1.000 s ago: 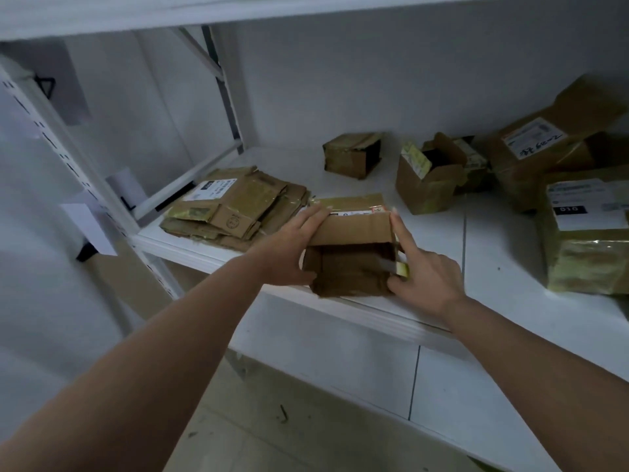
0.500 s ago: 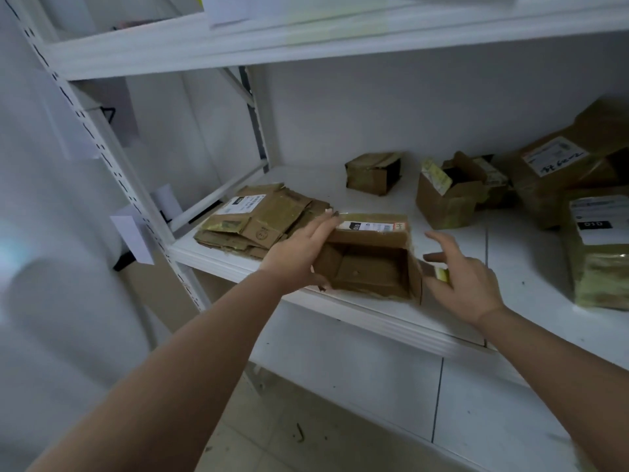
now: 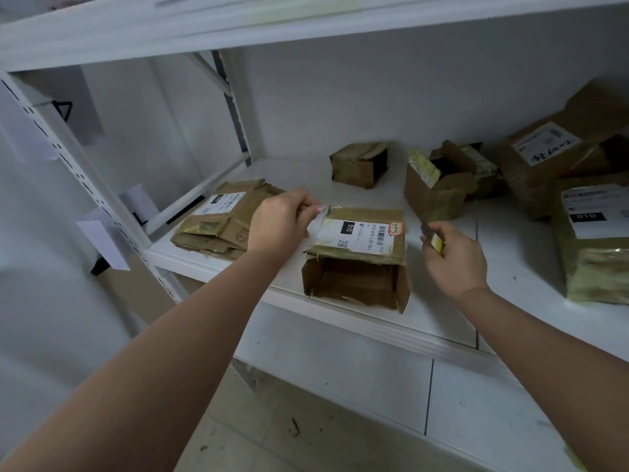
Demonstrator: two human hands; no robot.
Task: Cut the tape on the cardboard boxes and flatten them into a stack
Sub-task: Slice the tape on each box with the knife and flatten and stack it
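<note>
A small brown cardboard box lies on the white shelf, its open end facing me and a white shipping label on top. My left hand pinches a strip of clear tape peeling up at the box's top left corner. Just right of the box, my right hand grips a small yellow cutter, its blade pointing toward the box without touching it. A stack of flattened boxes lies to the left, partly hidden by my left hand.
Two small opened boxes stand at the back of the shelf. Larger taped parcels crowd the right side. An upper shelf hangs overhead, and a slotted metal upright stands at the left.
The box has been turned so its label faces up. My left hand left the box's side and now pinches tape at the corner. My right hand drew back to the right with the cutter.
</note>
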